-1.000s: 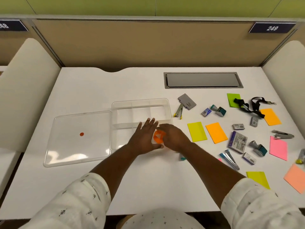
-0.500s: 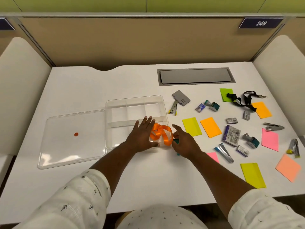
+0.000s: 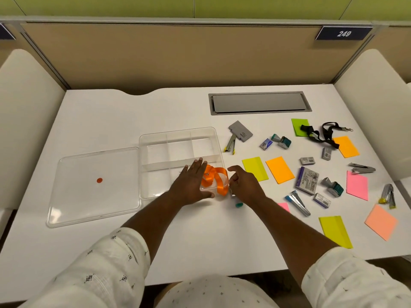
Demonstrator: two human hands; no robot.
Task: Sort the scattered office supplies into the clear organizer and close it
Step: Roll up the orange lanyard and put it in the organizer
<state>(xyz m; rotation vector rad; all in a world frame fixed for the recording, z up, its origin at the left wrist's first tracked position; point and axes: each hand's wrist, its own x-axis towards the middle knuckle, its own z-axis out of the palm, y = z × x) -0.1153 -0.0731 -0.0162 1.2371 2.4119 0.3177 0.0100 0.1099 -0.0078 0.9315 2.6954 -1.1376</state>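
The clear organizer (image 3: 178,138) sits open at mid-desk, its loose lid (image 3: 95,196) lying flat to its left. An orange lanyard (image 3: 219,181) is bunched in the front right compartment, with one loop hanging over the front wall. My left hand (image 3: 191,185) lies flat with straight fingers, pressing on the lanyard and the compartment. My right hand (image 3: 243,185) is against the organizer's right front corner. Its fingers are curled beside the ribbon, and whether they pinch it is hidden. A small teal item (image 3: 239,204) lies under my right wrist.
Right of the organizer lie sticky notes (image 3: 279,170), several staplers (image 3: 298,202), staple boxes (image 3: 307,180), teal stamps (image 3: 333,186), a black lanyard (image 3: 320,135) and a grey card holder (image 3: 240,131). A grey cable hatch (image 3: 259,103) is set into the desk behind; dividers flank both sides.
My right hand drew back from the orange lanyard, then returned to the ribbon at the organizer's corner. The lanyard spread out in the compartment. My left hand stayed pressed on it.
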